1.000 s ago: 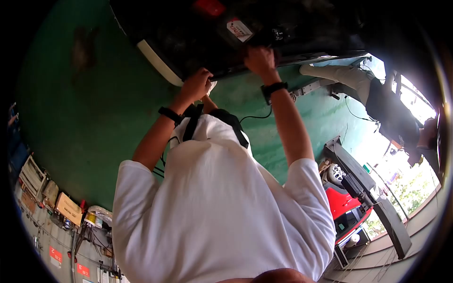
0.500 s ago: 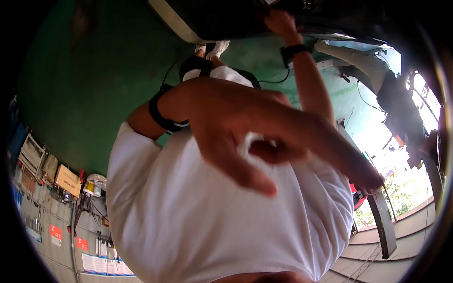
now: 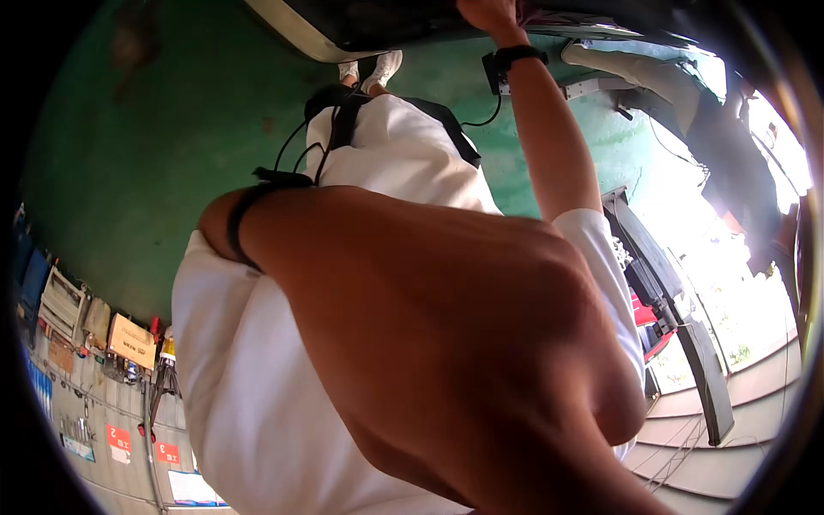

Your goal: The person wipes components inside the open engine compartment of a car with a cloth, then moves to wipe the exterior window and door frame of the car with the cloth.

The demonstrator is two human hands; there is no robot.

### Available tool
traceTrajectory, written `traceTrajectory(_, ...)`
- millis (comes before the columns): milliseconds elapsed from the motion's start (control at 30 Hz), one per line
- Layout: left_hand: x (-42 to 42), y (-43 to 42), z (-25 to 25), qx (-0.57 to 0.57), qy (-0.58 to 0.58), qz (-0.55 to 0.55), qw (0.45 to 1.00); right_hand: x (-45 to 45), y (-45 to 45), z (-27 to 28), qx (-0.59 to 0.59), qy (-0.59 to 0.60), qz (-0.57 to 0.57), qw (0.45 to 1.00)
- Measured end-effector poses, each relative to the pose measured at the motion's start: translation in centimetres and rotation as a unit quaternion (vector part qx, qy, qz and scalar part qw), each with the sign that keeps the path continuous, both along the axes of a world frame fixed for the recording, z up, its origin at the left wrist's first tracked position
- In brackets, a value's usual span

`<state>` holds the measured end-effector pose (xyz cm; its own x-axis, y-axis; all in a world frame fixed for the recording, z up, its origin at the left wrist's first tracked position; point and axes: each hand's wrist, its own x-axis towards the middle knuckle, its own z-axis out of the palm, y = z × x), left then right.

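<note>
Green floor (image 3: pixel 215 112) underfoot, two hands well apart

One dark glossy panel (image 3: pixel 395 21) fills the top of my view, with one pale strip (image 3: pixel 293 30) along its left side. My right hand (image 3: pixel 491 12) is at its edge, cut off by the upper border, so I can't tell whether the fingers grip anything. One black watch (image 3: pixel 520 55) sits on that wrist. My left hand (image 3: pixel 463 309) is well away from the panel, across my white shirt (image 3: pixel 275 378) and near the camera (close enough to hide much of me); its fingertips are out of sight, so I can't tell whether it holds something. One black band (image 3: pixel 234 225) circles that wrist. My two white shoes (image 3: pixel 383 69) are just by the panel. Farther right I count one other person (image 3: pixel 730 150), one grey post (image 3: pixel 705 382) and part of one red vehicle (image 3: pixel 640 314); to the left, one cardboard box (image 3: pixel 133 342) and two red signs (image 3: pixel 118 439).
</note>
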<state>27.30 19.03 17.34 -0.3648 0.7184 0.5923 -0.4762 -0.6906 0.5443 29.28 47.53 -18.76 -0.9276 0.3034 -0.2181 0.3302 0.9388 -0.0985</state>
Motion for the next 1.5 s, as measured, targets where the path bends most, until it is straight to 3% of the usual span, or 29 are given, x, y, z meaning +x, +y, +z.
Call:
traceTrajectory(67, -0.5, -0.1, -0.2, -0.021, 0.023, 0.013, 0.999, -0.9, 0.0, 0.7, 0.009, -0.002, 0.038, 0.999)
traceTrajectory(167, -1.3, -1.1, -0.5, -0.049, 0.044, 0.023, 0.998, -1.1, 2.6, 4.5, 0.076, -0.091, -0.053, 0.992)
traceTrajectory(267, -1.8, -1.7, -0.4, -0.073, 0.066, 0.035, 0.995, -0.3, 5.3, 6.5, 0.097, -0.108, -0.103, 0.984)
traceTrajectory(433, -2.8, -2.0, -1.9, -0.121, 0.143, 0.084, 0.979, -0.3, 2.0, 4.0, 0.106, -0.038, -0.064, 0.992)
traceTrajectory(500, -3.5, -1.4, -4.3, -0.142, 0.255, 0.129, 0.948, 0.6, 1.4, -0.9, 0.063, -0.029, -0.015, 0.997)
traceTrajectory(600, -5.8, -0.6, -9.7, -0.237, 0.416, 0.157, 0.864, -1.7, -2.1, 1.9, 0.006, -0.104, -0.013, 0.994)
traceTrajectory(667, -6.8, -0.2, -13.8, -0.392, 0.436, 0.086, 0.806, -1.3, -1.0, 1.8, -0.013, -0.084, -0.026, 0.996)
traceTrajectory(733, -7.4, -0.2, -19.2, -0.472, 0.457, 0.057, 0.751, -1.2, 0.7, 2.5, -0.035, -0.066, -0.04, 0.996)
traceTrajectory(933, -6.2, 0.4, -30.0, -0.558, 0.419, 0.086, 0.711, -0.6, 5.3, 5.1, 0.127, -0.119, -0.056, 0.983)
traceTrajectory(1067, -4.5, 2.4, -34.6, -0.539, 0.456, 0.194, 0.681, -1.3, 2.6, 3.9, 0.12, -0.095, -0.038, 0.987)
traceTrajectory(1167, -3.9, 4.2, -35.8, -0.57, 0.476, 0.197, 0.639, -1.7, 0.4, 2.8, -0.013, -0.11, 0.012, 0.994)
traceTrajectory(1267, -3.4, 5.4, -37.0, -0.59, 0.503, 0.192, 0.602, -2.3, 2.6, 4.9, -0.024, -0.139, 0.055, 0.988)
traceTrajectory(1333, -3.4, 6.0, -37.2, -0.61, 0.512, 0.179, 0.578, -1.9, 7.6, 6.8, 0.015, -0.134, 0.073, 0.988)
traceTrajectory(1367, -3.5, 6.2, -36.9, -0.618, 0.5, 0.18, 0.579, -1.5, 10.2, 7.6, 0.061, -0.038, 0.009, 0.997)
traceTrajectory(1400, -3.5, 6.4, -36.7, -0.627, 0.489, 0.183, 0.579, -1.6, 13.9, 7.5, 0.108, -0.14, 0.017, 0.984)
traceTrajectory(1467, -3.4, 6.7, -36.2, -0.637, 0.484, 0.186, 0.57, 0.0, 20.0, 7.4, 0.202, -0.064, 0.057, 0.976)
traceTrajectory(1500, -3.4, 6.7, -35.9, -0.647, 0.479, 0.186, 0.564, 1.0, 23.4, 5.9, 0.236, 0.161, 0.178, 0.942)
